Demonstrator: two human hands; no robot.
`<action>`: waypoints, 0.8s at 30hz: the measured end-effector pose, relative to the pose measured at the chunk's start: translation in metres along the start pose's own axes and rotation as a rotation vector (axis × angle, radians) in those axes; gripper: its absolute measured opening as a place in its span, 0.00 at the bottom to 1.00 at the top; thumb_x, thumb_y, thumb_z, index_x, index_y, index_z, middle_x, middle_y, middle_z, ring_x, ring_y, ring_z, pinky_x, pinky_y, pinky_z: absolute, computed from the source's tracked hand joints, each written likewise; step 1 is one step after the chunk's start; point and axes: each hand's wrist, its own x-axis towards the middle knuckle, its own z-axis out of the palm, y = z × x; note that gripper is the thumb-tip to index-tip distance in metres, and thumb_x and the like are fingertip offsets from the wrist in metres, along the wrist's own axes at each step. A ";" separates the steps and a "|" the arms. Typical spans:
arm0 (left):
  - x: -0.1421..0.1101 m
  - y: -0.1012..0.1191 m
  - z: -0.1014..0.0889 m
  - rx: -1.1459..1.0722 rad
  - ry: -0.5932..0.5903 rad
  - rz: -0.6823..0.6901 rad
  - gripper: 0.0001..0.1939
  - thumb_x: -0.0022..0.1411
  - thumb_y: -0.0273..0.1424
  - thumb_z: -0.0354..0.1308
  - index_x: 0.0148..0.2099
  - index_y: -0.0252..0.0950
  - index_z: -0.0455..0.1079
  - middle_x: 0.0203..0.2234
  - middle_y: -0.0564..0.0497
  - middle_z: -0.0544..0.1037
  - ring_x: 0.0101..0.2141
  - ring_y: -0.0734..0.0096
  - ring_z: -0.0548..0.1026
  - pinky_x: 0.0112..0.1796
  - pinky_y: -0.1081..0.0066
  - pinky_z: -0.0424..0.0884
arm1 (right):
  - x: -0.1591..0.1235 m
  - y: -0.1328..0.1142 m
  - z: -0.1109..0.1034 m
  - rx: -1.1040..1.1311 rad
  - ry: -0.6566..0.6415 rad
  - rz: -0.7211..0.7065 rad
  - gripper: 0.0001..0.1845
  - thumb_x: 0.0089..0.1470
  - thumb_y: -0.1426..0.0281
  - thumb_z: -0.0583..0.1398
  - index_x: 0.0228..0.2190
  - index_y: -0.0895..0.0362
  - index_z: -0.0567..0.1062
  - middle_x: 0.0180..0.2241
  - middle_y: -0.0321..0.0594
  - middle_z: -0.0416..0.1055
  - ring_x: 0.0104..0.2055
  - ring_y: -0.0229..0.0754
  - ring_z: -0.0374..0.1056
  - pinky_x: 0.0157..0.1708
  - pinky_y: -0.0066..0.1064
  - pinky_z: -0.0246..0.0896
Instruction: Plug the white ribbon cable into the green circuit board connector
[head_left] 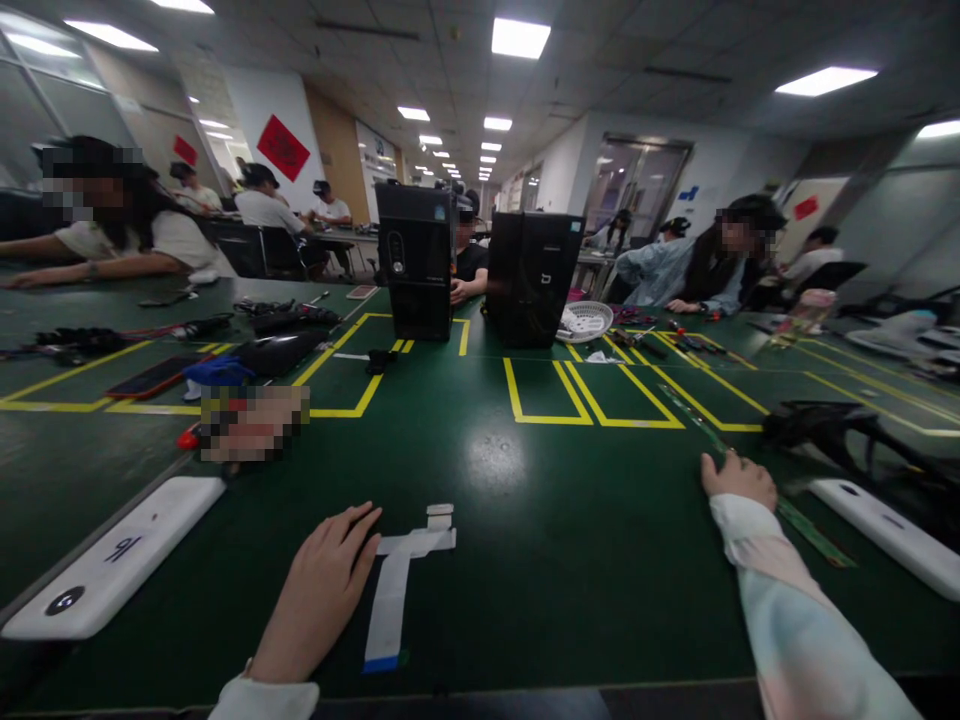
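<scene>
Grip is loose and spread in the left hand (322,580), set against the white branched ribbon cable (390,600) at near centre, apparently steadying it; the right hand (742,484) covers a slim green circuit board (814,532) at right, closure indeterminable.

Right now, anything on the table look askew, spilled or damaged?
Mildly askew: the green strip under the right hand lies slantwise, its far end among the yellow tape boxes, its near end outside them. The white ribbon cable by the left hand lies outside the boxes too. No spill or damage visible.
</scene>
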 end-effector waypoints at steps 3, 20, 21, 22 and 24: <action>0.001 0.000 0.000 0.006 -0.030 -0.008 0.30 0.68 0.46 0.40 0.62 0.37 0.66 0.60 0.43 0.69 0.59 0.54 0.67 0.59 0.49 0.62 | 0.006 0.006 0.007 -0.022 -0.054 0.011 0.37 0.61 0.56 0.44 0.55 0.72 0.71 0.54 0.70 0.66 0.56 0.71 0.61 0.51 0.58 0.57; 0.000 -0.006 0.011 0.013 -0.094 -0.058 0.30 0.67 0.47 0.41 0.64 0.41 0.64 0.63 0.45 0.66 0.62 0.52 0.64 0.59 0.47 0.62 | -0.041 0.020 0.022 0.106 -0.099 -0.646 0.36 0.56 0.48 0.49 0.54 0.59 0.71 0.52 0.53 0.72 0.56 0.58 0.67 0.56 0.53 0.62; 0.000 -0.006 0.012 0.013 -0.091 -0.059 0.30 0.67 0.47 0.41 0.64 0.41 0.64 0.63 0.46 0.66 0.62 0.52 0.64 0.59 0.47 0.62 | -0.051 0.018 0.021 0.138 -0.106 -0.717 0.35 0.57 0.48 0.49 0.55 0.58 0.71 0.53 0.53 0.71 0.57 0.57 0.66 0.57 0.53 0.61; 0.000 -0.007 0.012 0.014 -0.094 -0.063 0.30 0.67 0.47 0.41 0.64 0.41 0.64 0.63 0.46 0.66 0.62 0.52 0.64 0.60 0.47 0.61 | -0.060 0.016 0.019 0.168 -0.120 -0.786 0.34 0.59 0.49 0.49 0.56 0.58 0.70 0.54 0.53 0.71 0.58 0.56 0.65 0.57 0.53 0.61; 0.000 -0.009 0.014 0.022 -0.116 -0.072 0.30 0.67 0.48 0.41 0.64 0.41 0.63 0.63 0.46 0.66 0.62 0.51 0.64 0.60 0.46 0.61 | -0.078 0.006 0.012 0.217 -0.164 -0.906 0.32 0.61 0.51 0.49 0.58 0.57 0.69 0.57 0.53 0.68 0.61 0.55 0.63 0.59 0.52 0.60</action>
